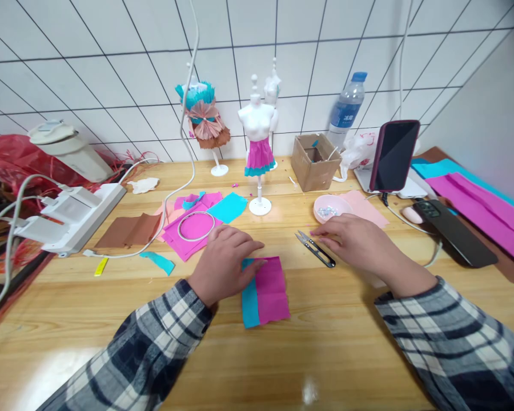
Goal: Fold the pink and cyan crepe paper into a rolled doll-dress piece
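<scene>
Loosely open, our left hand [225, 264] touches the blue-and-magenta paper [270, 292]. Our right hand [360, 244] is beside the snips [316, 249]; we cannot tell its grip.

Matt, creased paper [273, 290]; metal snips [314, 248]; glossy wooden table [325, 348]; smooth mannequin [257, 121].

Your plaid-sleeved left forearm [154, 342] is slanting up from the lower left, and your left hand [225, 264] is lying palm down, its fingers bending slightly and pointing right, the thumb standing apart below them. Your right forearm [458, 337], sleeved in matching plaid, is angling in from the lower right. Your right hand [360, 242] is pointing left, its back facing up and its fingers curving; whether its fingertips are meeting is unclear. Both hands are sitting well apart.
</scene>
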Demonstrator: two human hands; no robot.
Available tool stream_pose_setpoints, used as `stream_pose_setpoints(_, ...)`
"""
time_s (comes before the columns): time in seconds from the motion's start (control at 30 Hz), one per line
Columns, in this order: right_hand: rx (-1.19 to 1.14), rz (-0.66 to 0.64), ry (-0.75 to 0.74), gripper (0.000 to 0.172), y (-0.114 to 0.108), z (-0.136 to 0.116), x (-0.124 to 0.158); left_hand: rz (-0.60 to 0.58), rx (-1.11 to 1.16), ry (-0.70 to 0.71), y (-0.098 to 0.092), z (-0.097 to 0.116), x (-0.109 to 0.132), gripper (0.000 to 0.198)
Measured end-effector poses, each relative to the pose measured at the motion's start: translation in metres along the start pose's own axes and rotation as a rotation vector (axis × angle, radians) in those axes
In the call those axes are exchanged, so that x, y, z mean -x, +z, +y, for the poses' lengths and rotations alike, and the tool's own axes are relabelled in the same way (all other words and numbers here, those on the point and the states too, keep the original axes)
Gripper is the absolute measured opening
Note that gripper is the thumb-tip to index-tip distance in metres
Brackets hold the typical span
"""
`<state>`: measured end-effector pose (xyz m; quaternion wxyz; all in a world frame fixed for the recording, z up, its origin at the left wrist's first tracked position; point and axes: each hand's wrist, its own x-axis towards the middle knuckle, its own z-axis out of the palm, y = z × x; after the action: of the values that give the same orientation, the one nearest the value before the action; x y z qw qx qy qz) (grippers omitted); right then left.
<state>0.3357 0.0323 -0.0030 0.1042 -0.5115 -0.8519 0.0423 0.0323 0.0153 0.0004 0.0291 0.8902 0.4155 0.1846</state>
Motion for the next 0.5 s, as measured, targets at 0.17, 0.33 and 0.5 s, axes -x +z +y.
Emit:
stream_pose_setpoints(0.17,-0.07,-0.091,-0.004,0.023,0.008,-0.009,-0.003,-0.14,0.039,-0.017,0.011,0.017,-0.016,0.021)
stream_pose_setpoints(0.33,0.026,-0.041,-0.041,0.022,0.009,-0.016,-0.008,-0.194,0.051,-0.056,0.012,0.018,-0.025,0.011)
stream_pose_setpoints(0.5,0.095,-0.045,-0.121,0.022,0.007,-0.02,-0.01,-0.186,0.072,-0.065,0.014,0.015,-0.028,0.01)
